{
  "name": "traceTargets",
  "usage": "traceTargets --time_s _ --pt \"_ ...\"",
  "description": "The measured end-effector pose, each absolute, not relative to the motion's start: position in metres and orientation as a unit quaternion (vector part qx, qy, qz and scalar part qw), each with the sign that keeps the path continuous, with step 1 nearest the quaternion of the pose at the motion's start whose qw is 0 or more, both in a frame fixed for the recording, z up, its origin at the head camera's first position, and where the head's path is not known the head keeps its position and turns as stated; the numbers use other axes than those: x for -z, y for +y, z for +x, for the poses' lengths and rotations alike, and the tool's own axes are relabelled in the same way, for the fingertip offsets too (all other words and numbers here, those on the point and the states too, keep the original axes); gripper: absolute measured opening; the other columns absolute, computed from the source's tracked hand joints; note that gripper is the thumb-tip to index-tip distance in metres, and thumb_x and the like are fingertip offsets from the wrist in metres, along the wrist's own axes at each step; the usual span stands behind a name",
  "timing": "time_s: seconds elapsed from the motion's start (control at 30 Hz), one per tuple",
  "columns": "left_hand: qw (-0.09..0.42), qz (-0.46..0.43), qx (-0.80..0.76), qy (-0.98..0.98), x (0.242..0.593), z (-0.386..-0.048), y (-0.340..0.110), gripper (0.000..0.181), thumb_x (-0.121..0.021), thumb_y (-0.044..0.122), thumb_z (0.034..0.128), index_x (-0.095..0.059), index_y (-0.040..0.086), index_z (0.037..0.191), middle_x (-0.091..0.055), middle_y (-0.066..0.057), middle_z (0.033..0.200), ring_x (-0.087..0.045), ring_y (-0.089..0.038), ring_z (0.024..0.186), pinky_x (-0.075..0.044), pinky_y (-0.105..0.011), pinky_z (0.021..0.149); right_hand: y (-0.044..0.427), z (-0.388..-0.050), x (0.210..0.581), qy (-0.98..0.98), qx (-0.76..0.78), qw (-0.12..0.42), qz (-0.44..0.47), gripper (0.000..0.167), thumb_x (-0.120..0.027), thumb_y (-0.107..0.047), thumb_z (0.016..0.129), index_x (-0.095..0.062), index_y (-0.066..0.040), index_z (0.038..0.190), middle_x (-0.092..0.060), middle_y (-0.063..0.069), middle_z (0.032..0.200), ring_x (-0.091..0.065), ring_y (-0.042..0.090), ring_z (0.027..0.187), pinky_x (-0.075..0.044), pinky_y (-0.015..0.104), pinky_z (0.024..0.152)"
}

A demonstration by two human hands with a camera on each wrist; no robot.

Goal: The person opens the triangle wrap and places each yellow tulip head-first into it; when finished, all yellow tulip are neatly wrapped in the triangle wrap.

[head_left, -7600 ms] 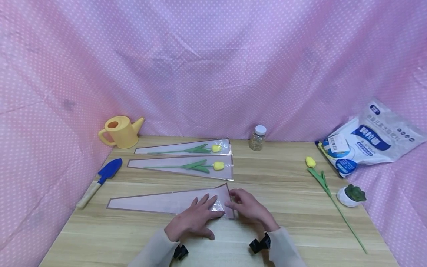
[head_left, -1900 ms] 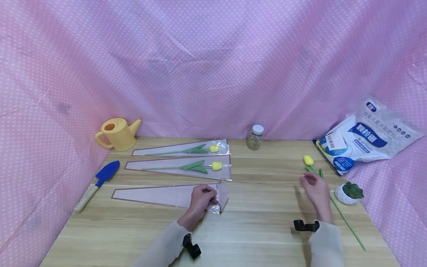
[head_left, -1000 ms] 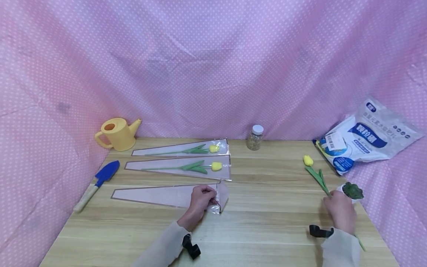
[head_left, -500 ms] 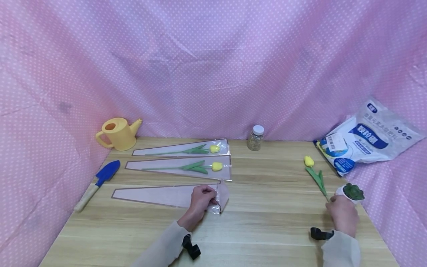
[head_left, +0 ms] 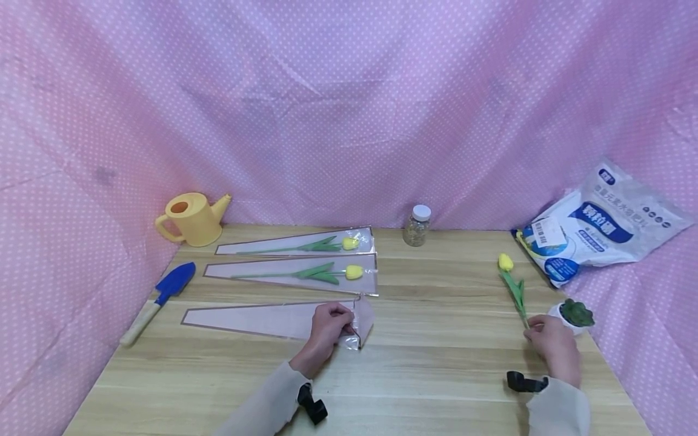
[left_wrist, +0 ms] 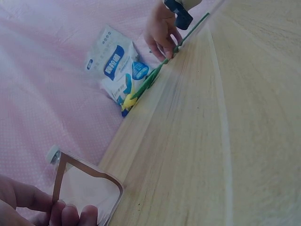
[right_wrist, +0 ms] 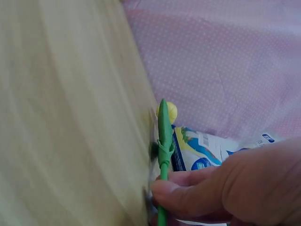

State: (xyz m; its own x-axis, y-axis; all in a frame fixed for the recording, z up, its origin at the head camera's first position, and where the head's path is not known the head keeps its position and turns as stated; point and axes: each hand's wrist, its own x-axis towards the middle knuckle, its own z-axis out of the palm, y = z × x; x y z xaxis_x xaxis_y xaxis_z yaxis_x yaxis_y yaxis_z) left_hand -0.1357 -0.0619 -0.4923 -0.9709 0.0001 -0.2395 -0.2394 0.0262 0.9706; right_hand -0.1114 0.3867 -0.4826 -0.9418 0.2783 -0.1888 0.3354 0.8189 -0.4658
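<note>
My left hand (head_left: 327,330) pinches the upper layer at the wide mouth of a clear flower sleeve (head_left: 245,318) with a brown border, which lies flat near the table's middle. In the left wrist view the sleeve's mouth (left_wrist: 89,188) stands parted, with the fingers (left_wrist: 30,197) at its edge. At the right, my right hand (head_left: 556,348) pinches the green stem of a yellow tulip (head_left: 505,262) between thumb and fingertips. The right wrist view has the tulip's leaves (right_wrist: 164,127) above the thumb, its bloom pointing away. The hand covers part of the stem.
Two sleeves (head_left: 218,270), each with a yellow tulip, lie behind. A yellow watering can (head_left: 199,221) and blue trowel (head_left: 176,280) are at left. A jar (head_left: 417,227) stands at the back. A fertilizer bag (head_left: 594,224) and potted succulent (head_left: 577,313) are at right, the pot close to my right hand.
The right hand has left the sleeve, gone right and down the tulip's stem and taken hold of it. The stem has swung slightly left. The left hand now lifts the sleeve's mouth and stays there.
</note>
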Motion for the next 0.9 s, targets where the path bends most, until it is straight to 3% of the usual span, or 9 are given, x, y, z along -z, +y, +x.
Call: traceTargets --time_s 0.17,0.3,0.43,0.67,0.9 --pt "0.086 -0.091 -0.695 0.708 0.506 -0.139 -0.062 0.015 -0.065 -0.001 0.0857 -0.067 -0.014 0.094 -0.065 -0.002 0.064 -0.061 -0.009 0.054 -0.056 -0.023 0.058 0.382 -0.116 0.482 0.933 0.315 0.077 0.153 0.038 -0.064 -0.006 0.088 -0.058 0.018 0.118 -0.069 0.03 0.099 -0.062 0.02 0.078 -0.046 0.026 0.061" --pt "0.084 -0.091 -0.698 0.706 0.51 -0.141 -0.062 0.014 -0.066 -0.001 0.0845 -0.067 -0.012 0.092 -0.065 -0.002 0.063 -0.061 -0.009 0.053 -0.056 -0.023 0.056 0.382 -0.119 0.482 0.903 0.376 0.108 0.179 0.042 -0.062 -0.006 0.092 -0.053 0.018 0.125 -0.067 0.028 0.103 -0.06 0.017 0.082 -0.052 0.026 0.064" --pt "0.082 -0.091 -0.701 0.703 0.51 -0.141 -0.062 0.012 -0.065 -0.002 0.0834 -0.067 -0.012 0.09 -0.064 -0.001 0.062 -0.061 -0.009 0.053 -0.056 -0.022 0.056 0.38 -0.12 0.483 0.858 0.448 0.136 0.21 0.048 -0.059 -0.005 0.095 -0.044 0.018 0.135 -0.067 0.017 0.101 -0.061 0.012 0.082 -0.059 0.03 0.068" --pt "0.081 -0.089 -0.702 0.702 0.51 -0.14 -0.062 0.012 -0.064 -0.003 0.0835 -0.067 -0.013 0.09 -0.063 -0.001 0.061 -0.061 -0.009 0.053 -0.056 -0.022 0.056 0.375 -0.122 0.484 0.814 0.525 0.138 0.204 0.052 -0.057 -0.007 0.097 -0.037 0.019 0.138 -0.062 -0.013 0.085 -0.061 0.001 0.074 -0.059 0.024 0.066" --pt "0.079 -0.085 -0.702 0.703 0.508 -0.139 -0.062 0.014 -0.065 -0.002 0.0846 -0.067 -0.014 0.092 -0.064 -0.002 0.062 -0.061 -0.01 0.053 -0.056 -0.023 0.057 0.37 -0.125 0.49 0.768 0.598 0.133 0.187 0.049 -0.054 -0.005 0.098 -0.035 0.019 0.137 -0.061 -0.017 0.083 -0.064 0.0 0.073 -0.061 0.023 0.068"
